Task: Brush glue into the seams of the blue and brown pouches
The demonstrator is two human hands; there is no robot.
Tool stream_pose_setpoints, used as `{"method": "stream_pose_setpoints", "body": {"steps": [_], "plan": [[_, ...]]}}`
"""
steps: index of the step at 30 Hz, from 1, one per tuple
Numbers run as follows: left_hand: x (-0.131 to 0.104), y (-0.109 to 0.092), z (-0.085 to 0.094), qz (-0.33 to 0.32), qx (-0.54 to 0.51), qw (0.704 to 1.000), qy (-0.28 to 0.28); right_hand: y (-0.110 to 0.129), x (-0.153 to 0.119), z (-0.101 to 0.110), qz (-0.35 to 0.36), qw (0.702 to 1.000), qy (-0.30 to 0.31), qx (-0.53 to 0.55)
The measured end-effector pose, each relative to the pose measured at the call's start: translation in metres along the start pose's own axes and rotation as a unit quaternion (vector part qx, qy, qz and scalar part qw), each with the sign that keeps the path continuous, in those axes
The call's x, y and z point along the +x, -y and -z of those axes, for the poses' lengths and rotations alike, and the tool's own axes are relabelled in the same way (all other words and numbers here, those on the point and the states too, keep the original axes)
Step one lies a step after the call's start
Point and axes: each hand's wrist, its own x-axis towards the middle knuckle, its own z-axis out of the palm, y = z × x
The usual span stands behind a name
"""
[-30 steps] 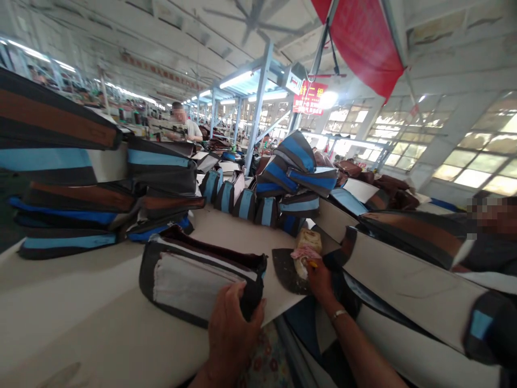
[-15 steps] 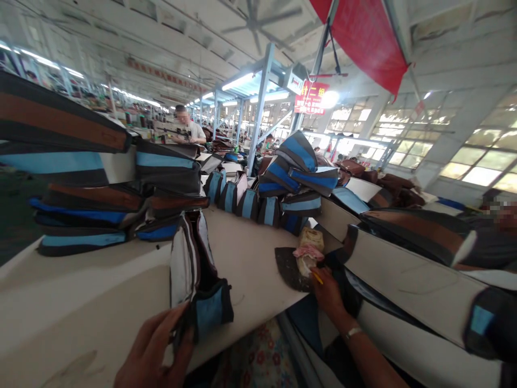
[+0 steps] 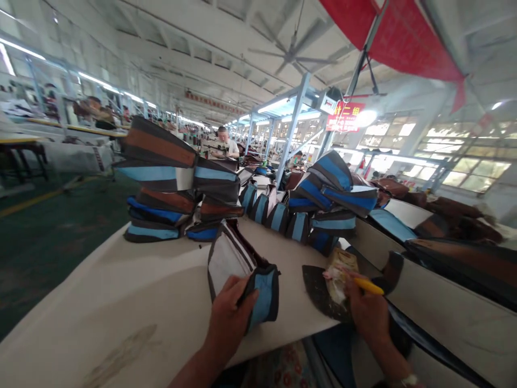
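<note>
My left hand (image 3: pixel 232 307) is closed on the near edge of an open fabric bag piece (image 3: pixel 230 256), thumb on one side and fingers on the other. The piece stands on the table, with a white side, dark trim and a blue-and-grey end panel. My right hand (image 3: pixel 367 310) is closed around a tool with a yellow handle (image 3: pixel 369 286). Its working tip is hidden at a worn, yellowish container (image 3: pixel 343 262) with pink cloth or paper around it. Beneath the container lies a dark, stained flat piece (image 3: pixel 317 288).
Stacked bag pieces in brown, blue and grey (image 3: pixel 157 202) rise at the back left. A row of blue-and-grey pieces (image 3: pixel 278 217) and a heap (image 3: pixel 335 188) stand behind. Long pale panels (image 3: pixel 444 285) lie on the right. A person (image 3: pixel 229 145) works farther back.
The view has swung left, so everything sits farther right. My left hand has moved up onto the bag piece's edge, and the piece is turned. More of the yellow handle shows in my right hand.
</note>
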Motion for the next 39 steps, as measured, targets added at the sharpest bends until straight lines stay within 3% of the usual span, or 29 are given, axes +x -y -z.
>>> {"method": "stream_pose_setpoints", "body": {"steps": [2, 3, 6, 9, 13, 16, 20, 25, 31, 36, 39], "plan": [[0.009, -0.012, 0.001, 0.008, -0.011, 1.0, 0.015, 0.052, 0.003, 0.011, -0.004, 0.999, -0.004, 0.041], [0.012, -0.017, 0.001, 0.011, -0.014, 1.0, 0.023, 0.079, 0.003, 0.015, -0.007, 0.994, 0.001, 0.111], [0.017, -0.029, -0.001, 0.012, -0.023, 0.999, 0.038, 0.15, -0.002, 0.015, 0.084, 0.972, 0.007, 0.218], [0.016, -0.036, -0.003, 0.01, -0.047, 0.998, 0.049, 0.188, -0.008, 0.0, 0.19, 0.951, 0.025, 0.242], [0.013, -0.039, -0.001, 0.016, -0.059, 0.997, 0.042, 0.187, -0.007, -0.018, 0.315, 0.933, 0.041, 0.17], [0.013, -0.039, 0.003, 0.022, -0.056, 0.997, 0.041, 0.178, -0.001, -0.012, 0.347, 0.933, 0.015, 0.097], [0.013, -0.038, 0.002, 0.028, -0.051, 0.997, 0.043, 0.18, -0.003, 0.002, 0.333, 0.938, -0.007, 0.092], [0.012, -0.04, 0.001, 0.043, -0.08, 0.995, 0.035, 0.172, -0.016, -0.01, 0.362, 0.917, 0.08, 0.146], [0.011, -0.041, 0.008, 0.091, -0.11, 0.99, 0.017, 0.156, -0.004, -0.005, 0.303, 0.949, -0.036, 0.084], [0.011, -0.037, 0.007, 0.124, -0.158, 0.979, 0.038, 0.166, -0.01, -0.006, 0.309, 0.942, -0.008, 0.128], [0.009, -0.036, 0.008, 0.136, -0.166, 0.976, 0.044, 0.168, -0.011, -0.01, 0.315, 0.942, -0.032, 0.109]]}}
